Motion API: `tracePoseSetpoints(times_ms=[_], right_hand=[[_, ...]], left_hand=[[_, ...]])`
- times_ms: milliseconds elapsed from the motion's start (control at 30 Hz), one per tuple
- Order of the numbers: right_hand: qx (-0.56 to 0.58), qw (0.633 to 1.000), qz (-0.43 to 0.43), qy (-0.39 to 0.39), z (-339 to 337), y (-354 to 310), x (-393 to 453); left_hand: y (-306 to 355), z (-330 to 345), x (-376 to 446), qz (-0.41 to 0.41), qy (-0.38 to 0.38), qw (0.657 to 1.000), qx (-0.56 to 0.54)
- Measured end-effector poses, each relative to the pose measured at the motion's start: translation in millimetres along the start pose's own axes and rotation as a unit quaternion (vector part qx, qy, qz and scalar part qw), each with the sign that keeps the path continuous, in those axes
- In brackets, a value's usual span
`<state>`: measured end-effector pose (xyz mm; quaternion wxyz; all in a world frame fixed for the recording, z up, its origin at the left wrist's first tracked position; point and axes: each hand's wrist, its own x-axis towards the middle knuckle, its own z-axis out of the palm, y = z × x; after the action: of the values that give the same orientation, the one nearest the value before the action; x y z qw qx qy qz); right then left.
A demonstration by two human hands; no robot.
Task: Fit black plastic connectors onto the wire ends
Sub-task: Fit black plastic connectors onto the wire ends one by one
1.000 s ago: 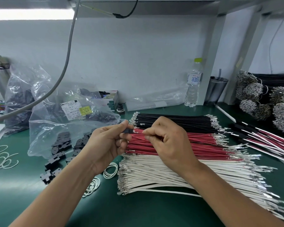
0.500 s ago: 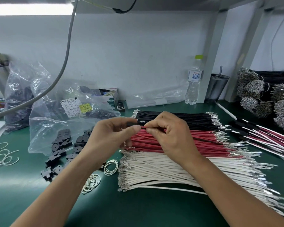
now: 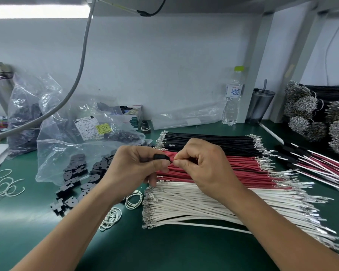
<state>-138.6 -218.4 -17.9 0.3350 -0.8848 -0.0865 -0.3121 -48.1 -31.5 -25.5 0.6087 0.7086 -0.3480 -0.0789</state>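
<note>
Left hand [image 3: 133,169]: thumb and forefinger pinch a black connector [image 3: 161,157], a small smooth plastic block, just above the thumb tip.
Right hand [image 3: 201,165]: fingers curled, tips pinched tight beside the connector; the wire end between them is too small to tell.
Red wires [image 3: 243,167]: straight matte strands with metal terminals, directly under both hands.
Loose connectors [image 3: 74,173]: flat black pieces heaped on the green mat [image 3: 164,251].

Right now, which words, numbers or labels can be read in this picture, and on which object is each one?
"水": large character on the water bottle label; smaller print unreadable.
White and yellow labels on the plastic bag: printed digits, too blurred to read.
Green-and-white box: print too small.
</note>
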Motion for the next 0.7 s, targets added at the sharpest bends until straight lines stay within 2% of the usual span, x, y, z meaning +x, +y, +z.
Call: tracePoseSetpoints(times_ms=[200, 333, 400, 500, 533, 700], right_hand=[[-0.041, 0.999, -0.002, -0.022, -12, 0, 4], [-0.199, 0.978, -0.056, 0.021, -25, -5, 4], [-0.203, 0.978, -0.046, -0.027, -30, -8, -1], [-0.171, 0.967, 0.036, -0.186, -23, -11, -13], [-0.167, 0.961, 0.052, -0.213, -20, -11, -16], [-0.137, 0.965, 0.059, -0.218, -17, -10, -15]], left_hand=[[-4, -1, 3, 0.017, 0.001, 1.000, 0.007], [-5, 1, 4, 0.019, 0.039, 0.999, -0.007], [-7, -2, 5, 0.014, 0.058, 0.998, -0.007], [-8, -3, 5, 0.007, 0.067, 0.998, -0.002], [-8, -1, 5, 0.008, 0.064, 0.998, 0.000], [-10, 4, 6, 0.007, 0.061, 0.998, 0.002]])
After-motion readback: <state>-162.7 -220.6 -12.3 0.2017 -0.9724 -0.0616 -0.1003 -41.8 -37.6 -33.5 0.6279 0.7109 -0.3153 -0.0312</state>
